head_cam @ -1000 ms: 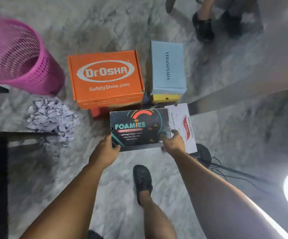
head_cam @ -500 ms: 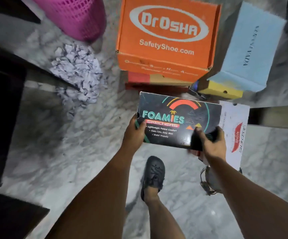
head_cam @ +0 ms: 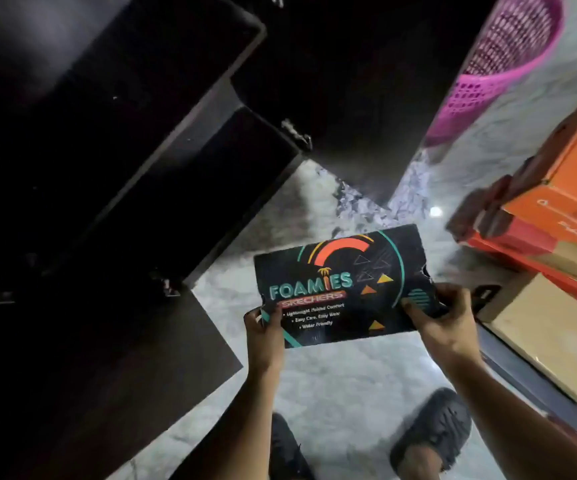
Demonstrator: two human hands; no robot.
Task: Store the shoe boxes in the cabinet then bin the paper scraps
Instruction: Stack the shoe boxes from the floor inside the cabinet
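Note:
I hold a black Foamies Skechers shoe box (head_cam: 344,282) in the air over the marble floor, lid facing me. My left hand (head_cam: 263,336) grips its lower left corner and my right hand (head_cam: 443,318) grips its right end. The dark cabinet (head_cam: 114,140) fills the left and top of the view, its door (head_cam: 359,98) standing open. A heap of white paper scraps (head_cam: 377,202) lies on the floor beyond the box, partly hidden by the door. A pink mesh bin (head_cam: 501,64) stands at the upper right.
At the right edge an orange Dr Osha box (head_cam: 571,188) rests on a red box (head_cam: 529,247), with a tan cardboard box (head_cam: 550,337) nearer me. Another dark door panel (head_cam: 114,368) juts out at lower left. My feet in black sandals (head_cam: 432,427) stand on the floor.
My view has swung left from the stack of boxes toward the cabinet. Both hands carried the Foamies box along, away from the stack, which now sits at the right edge.

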